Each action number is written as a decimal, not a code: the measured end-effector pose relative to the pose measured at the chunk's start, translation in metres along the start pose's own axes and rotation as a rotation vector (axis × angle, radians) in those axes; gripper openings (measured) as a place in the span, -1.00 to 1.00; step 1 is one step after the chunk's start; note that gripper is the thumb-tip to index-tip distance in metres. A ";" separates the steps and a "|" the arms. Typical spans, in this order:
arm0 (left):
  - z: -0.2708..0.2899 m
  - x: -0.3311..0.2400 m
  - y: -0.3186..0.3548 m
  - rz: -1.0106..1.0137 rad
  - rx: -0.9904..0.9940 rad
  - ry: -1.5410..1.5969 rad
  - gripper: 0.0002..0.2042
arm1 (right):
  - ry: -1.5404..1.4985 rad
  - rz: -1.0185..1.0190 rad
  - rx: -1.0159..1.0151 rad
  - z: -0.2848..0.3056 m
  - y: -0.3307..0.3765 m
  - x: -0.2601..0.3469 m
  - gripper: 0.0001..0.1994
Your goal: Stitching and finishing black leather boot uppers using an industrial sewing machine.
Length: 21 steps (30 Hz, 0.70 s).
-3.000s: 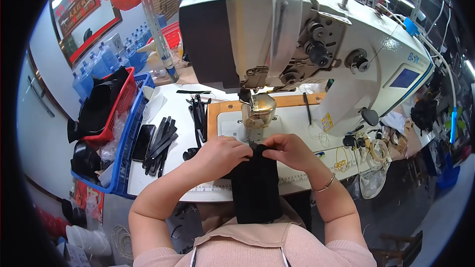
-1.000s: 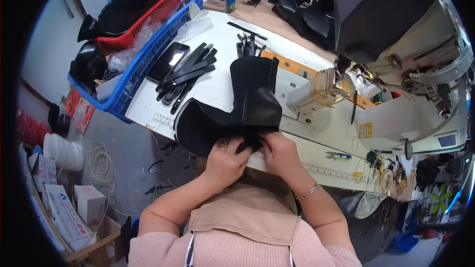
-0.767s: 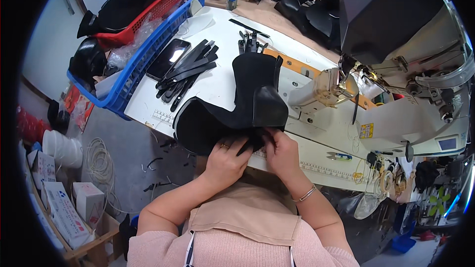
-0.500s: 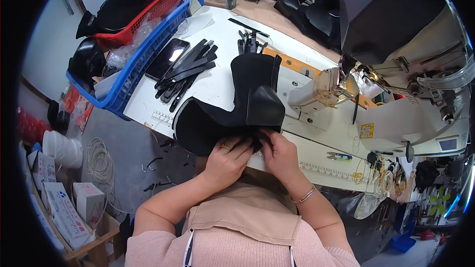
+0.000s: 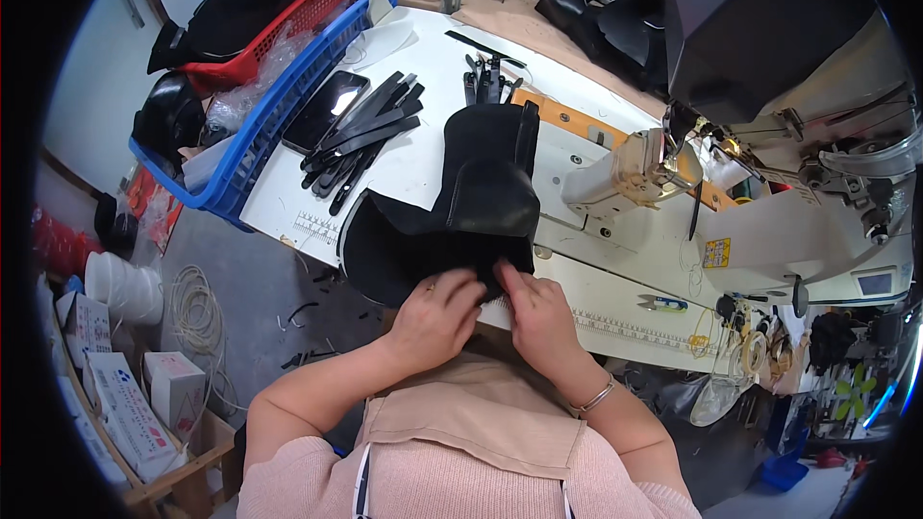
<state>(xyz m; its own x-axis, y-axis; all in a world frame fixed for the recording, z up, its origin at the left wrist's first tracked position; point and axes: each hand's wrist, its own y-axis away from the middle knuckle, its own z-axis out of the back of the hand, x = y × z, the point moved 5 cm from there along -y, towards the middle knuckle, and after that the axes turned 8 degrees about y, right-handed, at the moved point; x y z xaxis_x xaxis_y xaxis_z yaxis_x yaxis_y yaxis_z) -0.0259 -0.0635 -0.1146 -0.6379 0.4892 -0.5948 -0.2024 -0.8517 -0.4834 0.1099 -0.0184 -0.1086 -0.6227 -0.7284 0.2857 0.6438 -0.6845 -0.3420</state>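
Note:
A curved, padded black leather piece [image 5: 490,194] lies on the white table's front edge, its dark hollow side toward me. At its near edge, my left hand [image 5: 437,315] has its fingers bent and closed on the black material; a ring is on one finger and the fingertips are slightly smeared. Just to the right, my right hand [image 5: 540,312] grips the same edge with thumb and fingers pressed together. What exactly lies between the fingertips is hard to see. Left of the piece, several flat black straps [image 5: 370,135] lie in a pile.
A sewing machine [image 5: 769,221] takes up the right side. A phone [image 5: 332,111] lies left of the straps, beside a blue basket [image 5: 236,178] with a red basket [image 5: 264,43] on it. Small snips [image 5: 663,304] lie near the ruler strip [image 5: 625,329] on the table [image 5: 404,53].
The leather piece has turned slightly and shifted a little left, showing more of its smooth leather side. Both hands have pulled slightly toward me, their fingers moving along its near edge.

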 end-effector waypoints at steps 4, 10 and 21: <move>0.005 -0.001 -0.011 0.043 0.057 -0.058 -0.50 | 0.098 0.018 0.035 -0.003 0.002 0.002 -0.45; -0.001 0.004 -0.009 -0.189 0.101 -0.338 -0.63 | -0.006 0.070 0.007 -0.006 -0.004 -0.004 -0.40; 0.075 -0.046 -0.084 -0.354 -0.059 -0.273 -0.81 | 0.242 0.263 -0.492 0.071 -0.054 0.016 -0.71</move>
<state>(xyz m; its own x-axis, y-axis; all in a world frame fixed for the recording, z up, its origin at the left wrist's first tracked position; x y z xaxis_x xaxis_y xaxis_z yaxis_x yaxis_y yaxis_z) -0.0358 -0.0286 0.0013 -0.7114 0.6740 -0.1991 -0.4052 -0.6249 -0.6673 0.0974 0.0049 -0.0219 -0.5908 -0.8049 -0.0562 0.5449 -0.3466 -0.7635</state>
